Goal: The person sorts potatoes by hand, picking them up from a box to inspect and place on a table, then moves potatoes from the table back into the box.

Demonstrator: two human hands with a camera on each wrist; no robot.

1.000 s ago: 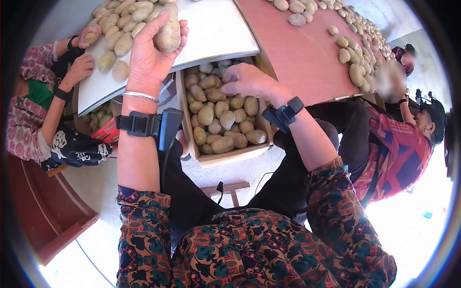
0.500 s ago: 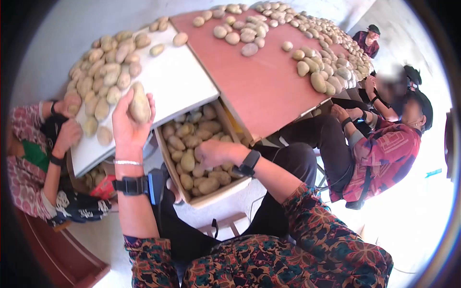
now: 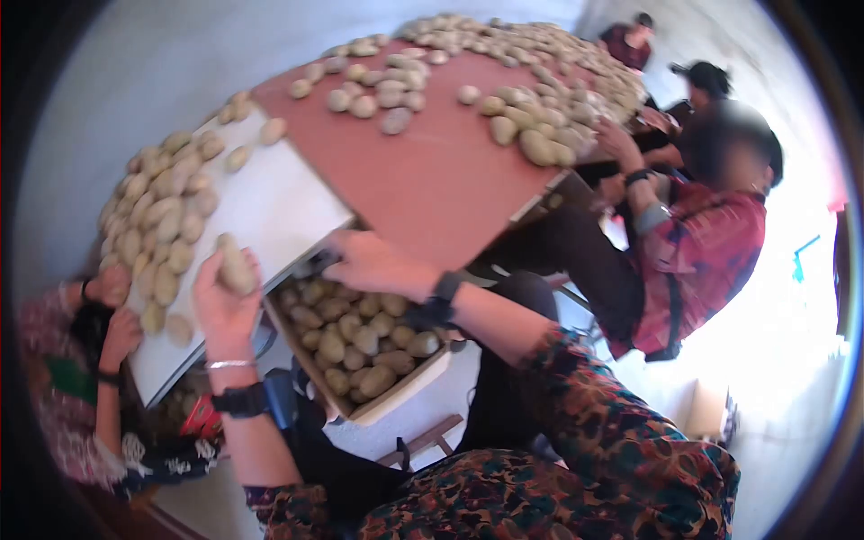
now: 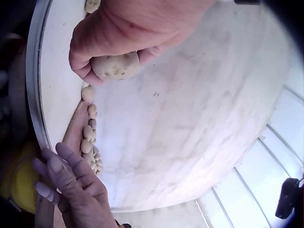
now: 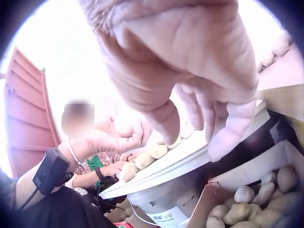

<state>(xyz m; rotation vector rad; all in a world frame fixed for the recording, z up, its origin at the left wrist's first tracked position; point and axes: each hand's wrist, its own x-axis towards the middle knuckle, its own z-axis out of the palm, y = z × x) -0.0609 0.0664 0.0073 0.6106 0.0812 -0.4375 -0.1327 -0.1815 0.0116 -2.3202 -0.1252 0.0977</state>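
My left hand (image 3: 225, 301) holds a long pale potato (image 3: 238, 267) over the white board's front edge. In the left wrist view, the fingers curl around that potato (image 4: 115, 66) and its end shows below them. Fingers loosely bent, my right hand (image 3: 382, 263) hangs above the back of the potato box, near where the white and red boards meet. From the right wrist view, nothing shows between the thumb and fingers of this hand (image 5: 185, 61). The cardboard box (image 3: 405, 390) below is filled with potatoes (image 3: 364, 340).
A heap of potatoes (image 3: 162, 216) covers the left part of the white board (image 3: 279, 193). More potatoes (image 3: 531, 126) lie along the back and right of the red board (image 3: 405, 171). People sit at both sides. A bucket (image 5: 164, 202) stands under the white board.
My right hand has risen from the potatoes in the box towards the board edge. The left hand keeps its hold on the potato. The head view has swung, showing more of the red board.
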